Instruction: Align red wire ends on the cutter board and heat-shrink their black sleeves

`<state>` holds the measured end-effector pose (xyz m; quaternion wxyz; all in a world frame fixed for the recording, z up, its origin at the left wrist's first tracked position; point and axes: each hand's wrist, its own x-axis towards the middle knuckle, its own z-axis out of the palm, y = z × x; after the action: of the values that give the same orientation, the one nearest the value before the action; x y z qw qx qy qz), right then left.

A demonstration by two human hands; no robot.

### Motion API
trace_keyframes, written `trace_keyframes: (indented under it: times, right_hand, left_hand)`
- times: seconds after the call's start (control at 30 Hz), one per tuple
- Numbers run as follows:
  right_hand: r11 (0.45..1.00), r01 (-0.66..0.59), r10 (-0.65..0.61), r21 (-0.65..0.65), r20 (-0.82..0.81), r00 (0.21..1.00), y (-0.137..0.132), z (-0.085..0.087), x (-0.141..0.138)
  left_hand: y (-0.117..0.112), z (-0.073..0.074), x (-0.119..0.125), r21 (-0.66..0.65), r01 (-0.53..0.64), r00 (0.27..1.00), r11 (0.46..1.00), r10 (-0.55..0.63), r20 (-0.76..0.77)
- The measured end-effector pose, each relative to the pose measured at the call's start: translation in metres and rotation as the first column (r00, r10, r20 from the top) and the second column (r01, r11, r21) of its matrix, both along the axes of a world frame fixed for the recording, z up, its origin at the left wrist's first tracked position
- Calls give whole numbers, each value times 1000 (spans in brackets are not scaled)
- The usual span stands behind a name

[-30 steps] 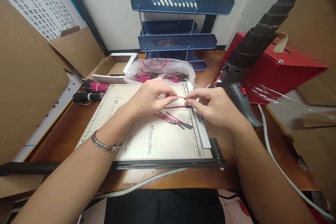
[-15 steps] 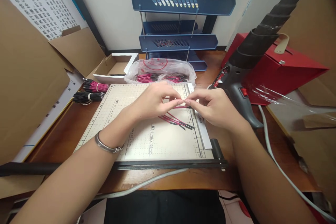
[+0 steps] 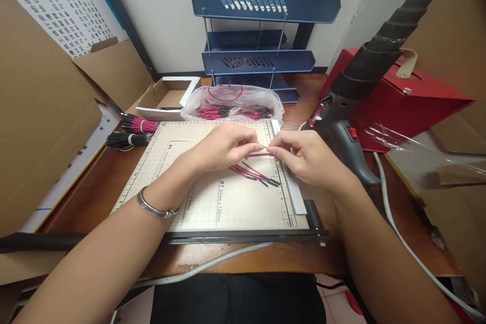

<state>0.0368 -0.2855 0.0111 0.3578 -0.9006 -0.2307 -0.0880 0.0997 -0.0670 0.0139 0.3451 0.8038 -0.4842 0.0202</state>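
Observation:
My left hand and my right hand meet fingertip to fingertip over the right part of a paper cutter board. Both are closed in a pinch on a thin wire, whose pinched end is mostly hidden by the fingers. A stretch of red wire shows just under the fingertips. Below it, several red-and-black wires with black ends lie fanned out on the board, partly covered by my left hand.
Bundled wires lie left of the board. Behind it are a plastic bag of wires, an open box and a blue tray rack. A heat gun and red box stand right. A grey cable crosses the front.
My hands have shifted very slightly downward, and a small gap shows between the fingertips. The pinch is kept, and the wires on the board lie as before.

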Motion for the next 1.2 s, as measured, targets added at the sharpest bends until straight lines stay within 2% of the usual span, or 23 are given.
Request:
trace_keyframes:
  times: [0.27,0.4,0.6,0.93,1.2]
  right_hand:
    - [997,-66,68,37,-38,997,-4,2,0]
    - [998,-51,52,41,-28,998,-5,1,0]
    - [998,13,-10,64,-39,999,-10,0,0]
    - [997,-6,11,73,-64,998,-11,1,2]
    - [996,-11,18,87,-79,997,-12,2,1]
  left_hand:
    - [1,3,-2,21,42,997,999,-41,-69]
    - [3,2,0,-49,64,995,997,-67,-67]
    - [9,3,4,-162,-11,997,987,-1,-75]
    - [12,7,5,-82,14,997,997,-20,-74]
    - [12,10,4,-96,19,995,995,-28,-93]
